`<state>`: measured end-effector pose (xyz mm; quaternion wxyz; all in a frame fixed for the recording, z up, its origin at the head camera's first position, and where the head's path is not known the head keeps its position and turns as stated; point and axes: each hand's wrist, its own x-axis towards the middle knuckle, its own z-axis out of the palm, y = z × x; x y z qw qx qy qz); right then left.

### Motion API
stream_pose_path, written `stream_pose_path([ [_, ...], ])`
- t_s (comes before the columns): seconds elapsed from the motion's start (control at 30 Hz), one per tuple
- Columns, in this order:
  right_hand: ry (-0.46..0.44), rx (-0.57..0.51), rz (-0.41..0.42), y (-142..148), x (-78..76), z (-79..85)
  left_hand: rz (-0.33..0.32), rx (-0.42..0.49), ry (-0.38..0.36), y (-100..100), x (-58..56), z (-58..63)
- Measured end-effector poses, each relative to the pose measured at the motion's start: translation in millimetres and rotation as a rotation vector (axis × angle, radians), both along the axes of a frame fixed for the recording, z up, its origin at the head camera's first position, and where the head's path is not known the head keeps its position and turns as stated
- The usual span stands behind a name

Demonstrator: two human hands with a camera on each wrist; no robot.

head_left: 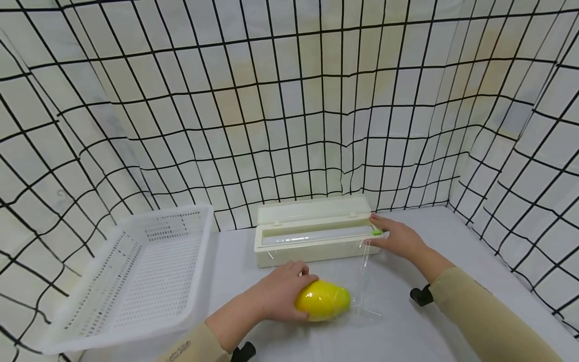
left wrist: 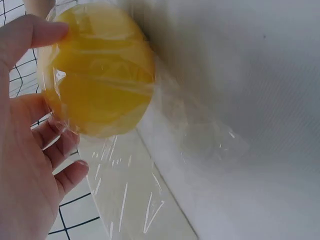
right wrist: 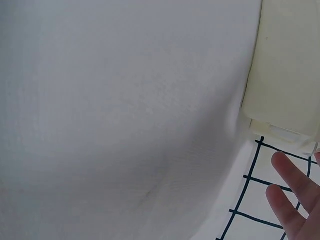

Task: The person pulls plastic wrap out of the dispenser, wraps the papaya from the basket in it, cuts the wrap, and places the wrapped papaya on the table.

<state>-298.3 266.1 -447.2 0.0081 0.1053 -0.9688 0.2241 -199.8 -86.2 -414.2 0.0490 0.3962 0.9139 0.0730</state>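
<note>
In the head view my left hand (head_left: 284,291) grips a glossy yellow fruit with a greenish tip (head_left: 322,300), low over the white table. Clear cling film wraps the yellow fruit (left wrist: 100,75) in the left wrist view, where my left hand (left wrist: 30,125) has its thumb on top and fingers at the side. A strip of cling film (head_left: 364,266) runs from the fruit to a cream cling film box (head_left: 316,253), whose lid stands raised over a roll. My right hand (head_left: 400,240) holds the box's right end, thumb in front and fingers behind, beside a green slider (head_left: 377,232).
On the left stands a white perforated plastic basket (head_left: 151,281). Black wire grid panels (head_left: 289,125) backed with white sheeting surround the table at the back and sides. Black wrist-worn pieces (head_left: 421,295) show at both cuffs.
</note>
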Motion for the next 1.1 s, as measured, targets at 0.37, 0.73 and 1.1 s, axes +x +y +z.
stream_pose_path([
  [0.37, 0.005, 0.022, 0.016, 1.7, -1.9, 0.4, 0.084, 0.018, -0.071, -2.4, -15.0, -1.7],
  [0.73, 0.009, 0.02, 0.016, 1.5, -2.1, 1.5, 0.123, 0.111, 0.042, -2.6, -20.8, -9.7],
  [1.1, -0.017, 0.023, -0.002, 0.2, -2.5, 2.4, 0.069, 0.031, 0.205, 9.4, -20.7, -17.0],
])
